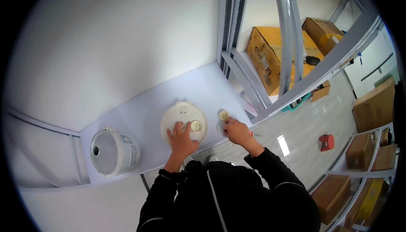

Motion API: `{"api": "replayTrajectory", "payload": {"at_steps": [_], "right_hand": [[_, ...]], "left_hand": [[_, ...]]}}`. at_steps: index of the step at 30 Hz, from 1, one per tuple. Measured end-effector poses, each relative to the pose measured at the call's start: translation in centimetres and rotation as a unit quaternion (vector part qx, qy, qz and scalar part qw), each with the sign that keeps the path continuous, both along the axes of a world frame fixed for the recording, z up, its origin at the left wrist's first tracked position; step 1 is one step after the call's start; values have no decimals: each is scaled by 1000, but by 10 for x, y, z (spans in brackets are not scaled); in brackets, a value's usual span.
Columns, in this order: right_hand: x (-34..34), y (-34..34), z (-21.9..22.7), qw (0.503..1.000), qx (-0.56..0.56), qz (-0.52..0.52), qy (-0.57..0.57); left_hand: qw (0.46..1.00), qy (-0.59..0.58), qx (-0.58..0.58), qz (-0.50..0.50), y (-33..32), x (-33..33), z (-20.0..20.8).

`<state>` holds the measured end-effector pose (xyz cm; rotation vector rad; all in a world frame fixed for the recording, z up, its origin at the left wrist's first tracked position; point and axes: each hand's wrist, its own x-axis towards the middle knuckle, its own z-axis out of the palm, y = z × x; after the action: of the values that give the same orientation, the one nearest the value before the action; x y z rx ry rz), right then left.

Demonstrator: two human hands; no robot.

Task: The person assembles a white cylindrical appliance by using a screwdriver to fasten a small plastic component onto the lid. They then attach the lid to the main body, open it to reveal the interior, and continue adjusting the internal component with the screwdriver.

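A round cream lid (172, 121) lies flat on the table, with a hinge-like tab at its far edge and a raised ring (196, 126) right of its middle. My left hand (182, 139) rests on the lid with its fingers spread, beside the ring. To the right, my right hand (237, 129) is closed, fingertips pinched together by a small round cream cap (223, 114). Whether the fingers touch the cap or hold something small is hidden. A thin red-ended tool (253, 134) shows beside that hand's wrist; I cannot tell whether it is held.
A white cylindrical appliance body (131, 154) stands at the left on the pale table (148, 105). A metal frame (270, 111) borders the table's right end. Beyond are a large yellow carton (270, 58), a red stool (326, 143) and shelves with boxes (334, 194).
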<state>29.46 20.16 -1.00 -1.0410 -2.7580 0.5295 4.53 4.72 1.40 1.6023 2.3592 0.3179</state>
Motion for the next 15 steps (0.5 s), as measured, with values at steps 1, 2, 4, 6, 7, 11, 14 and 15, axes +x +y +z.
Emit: {"api": "replayTrajectory", "payload": {"at_steps": [1,2,4,6,7,11,14,15], "right_hand": [[-1,2,0,1000,3,-11,3],[-2,3,1,1000,9,-21,2],[-2,5,2,999,22,-40,-2],[-4,8,1,998,27,-56,-15],[-6,9,1,997,29,-61,-22],[-8,9,5,997,-6,-62,-43],[-8,7,16,998,-32,-59,1],[-8,6,22,997,-40,-61,34]], "left_hand": [[1000,5,-5,1,0,0,0],[1000,10,-11,3,0,-1,-1],[1000,18,-20,3,1,-1,-1],[999,24,-27,1,3,-1,1],[999,28,-18,0,2,-1,-1],[1000,26,6,0,1,-1,2],[1000,1,-3,15,6,-1,16],[1000,-10,-10,23,8,-1,18]]}}
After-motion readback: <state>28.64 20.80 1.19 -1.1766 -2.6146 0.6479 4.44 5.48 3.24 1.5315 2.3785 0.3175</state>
